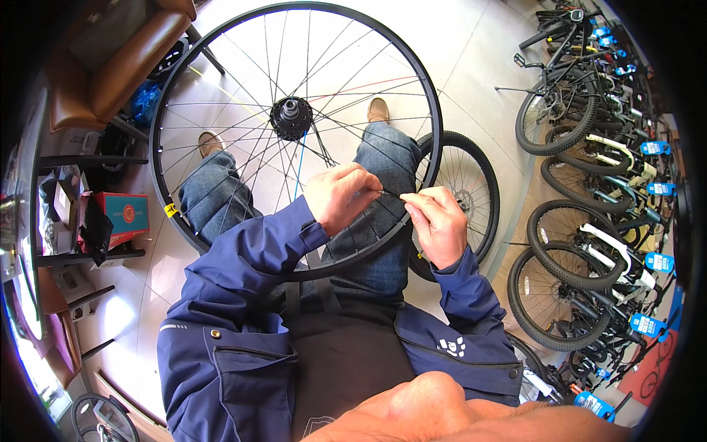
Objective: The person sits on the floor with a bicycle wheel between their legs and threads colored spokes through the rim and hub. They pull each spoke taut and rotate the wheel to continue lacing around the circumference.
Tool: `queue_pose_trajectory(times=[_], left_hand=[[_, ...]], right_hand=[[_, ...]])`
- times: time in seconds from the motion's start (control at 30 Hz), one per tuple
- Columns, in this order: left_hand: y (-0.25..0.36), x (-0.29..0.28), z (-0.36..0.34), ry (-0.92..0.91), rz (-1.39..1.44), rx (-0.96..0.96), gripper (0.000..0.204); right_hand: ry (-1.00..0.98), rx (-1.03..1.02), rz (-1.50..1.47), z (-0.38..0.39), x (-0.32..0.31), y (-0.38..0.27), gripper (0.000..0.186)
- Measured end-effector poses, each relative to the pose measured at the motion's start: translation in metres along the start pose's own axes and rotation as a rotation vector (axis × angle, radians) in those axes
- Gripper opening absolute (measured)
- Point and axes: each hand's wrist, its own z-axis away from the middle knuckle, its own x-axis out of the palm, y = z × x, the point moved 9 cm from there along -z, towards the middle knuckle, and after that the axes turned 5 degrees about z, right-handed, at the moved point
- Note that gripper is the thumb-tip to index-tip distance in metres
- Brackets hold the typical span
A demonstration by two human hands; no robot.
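A bare bicycle wheel without a tyre lies over my lap, its black rim (436,125) spanning both legs. At its centre is a black hub (291,127). Spokes run out from it, mostly dark, plus a red spoke (361,88) and a blue spoke (301,158). My left hand (339,197) reaches over the spokes and pinches a thin dark spoke (392,194). Across from it, at the rim's right side, my right hand (442,227) pinches the same thin piece between thumb and forefinger. Its ends are hidden by my fingers.
Another wheel with a tyre (482,184) stands beside my right leg. Rows of bicycles (567,272) line the right side. A brown chair (121,70) and a red and teal box (127,215) on a shelf are at left.
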Motion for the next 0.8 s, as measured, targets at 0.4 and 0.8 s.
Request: queue_pose_trajectory(times=[0.4, 0.8], left_hand=[[0.001, 0.0, -0.001, 0.019, 0.007, 0.039, 0.019], [0.009, 0.008, -0.001, -0.085, -0.116, 0.126, 0.035]], right_hand=[[-0.037, -0.06, -0.022, -0.004, 0.003, 0.004, 0.015], [-0.035, 0.242, -0.3, 0.052, -0.003, 0.056, 0.009]])
